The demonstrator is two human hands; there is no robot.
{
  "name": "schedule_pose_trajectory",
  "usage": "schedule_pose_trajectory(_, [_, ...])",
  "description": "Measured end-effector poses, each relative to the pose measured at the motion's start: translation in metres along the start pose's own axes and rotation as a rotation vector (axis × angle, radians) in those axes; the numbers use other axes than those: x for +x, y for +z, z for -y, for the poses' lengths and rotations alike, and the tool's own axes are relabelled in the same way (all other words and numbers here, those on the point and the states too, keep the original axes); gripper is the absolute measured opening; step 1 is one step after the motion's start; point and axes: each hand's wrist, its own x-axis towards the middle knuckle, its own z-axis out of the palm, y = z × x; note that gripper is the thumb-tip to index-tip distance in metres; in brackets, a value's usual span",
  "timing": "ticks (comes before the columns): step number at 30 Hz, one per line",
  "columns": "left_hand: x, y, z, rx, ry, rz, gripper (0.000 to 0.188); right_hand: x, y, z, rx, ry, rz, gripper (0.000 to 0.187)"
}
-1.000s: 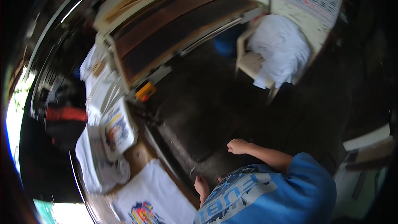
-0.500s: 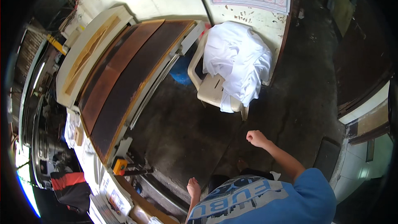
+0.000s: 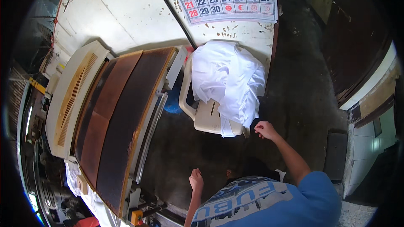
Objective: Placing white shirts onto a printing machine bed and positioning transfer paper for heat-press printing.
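Observation:
My right hand (image 3: 264, 130) hangs in front of the chair's right side, its fingers curled in with nothing showing in them. Lower and further left is my left hand (image 3: 196, 180), also loosely closed and holding nothing visible. Ahead of both stands a cream plastic armchair (image 3: 207, 122) with a slot in its seat. White cloth (image 3: 227, 80) is draped over its back and right arm and hangs past the seat's front edge. Neither hand touches the chair or the cloth.
On the left is a large flat pressing machine (image 3: 139, 96) with a brown and black bed, its orange switch box (image 3: 136, 217) at the near corner. A calendar (image 3: 227, 0) hangs on the worn white wall panel (image 3: 122, 8). A dark mat (image 3: 336, 155) lies at right.
My view has shifted, and the chair with the white cloth is now closer to my hands. My right hand has come near the chair's front right leg. Both hands stay closed.

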Motion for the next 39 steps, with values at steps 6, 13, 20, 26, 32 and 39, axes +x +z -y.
schedule_pose_trajectory(6, [0.061, -0.007, -0.057, -0.074, 0.094, -0.003, 0.028, 0.096, -0.057, 0.004, 0.381, 0.212, -0.33, 0.015])
schedule_pose_trajectory(13, [0.064, 0.039, -0.094, -0.033, -0.006, 0.082, 0.024, 0.266, -0.111, 0.05, 0.231, 0.02, -0.371, 0.033])
schedule_pose_trajectory(20, [0.07, 0.067, -0.16, 0.015, -0.171, 0.321, 0.023, 0.435, -0.135, 0.04, -0.437, -0.181, -0.461, 0.062])
schedule_pose_trajectory(26, [0.089, 0.072, -0.195, 0.009, -0.231, 0.209, 0.024, 0.457, -0.161, 0.037, -0.982, 0.019, -0.337, 0.029])
schedule_pose_trajectory(32, [0.103, 0.08, -0.204, -0.046, -0.12, 0.143, 0.024, 0.403, -0.188, 0.049, -0.72, -0.175, -0.349, 0.013])
schedule_pose_trajectory(39, [0.185, 0.066, -0.223, -0.751, -0.296, -0.002, 0.025, 0.28, -0.129, 0.151, 0.746, -0.356, 0.035, 0.011])
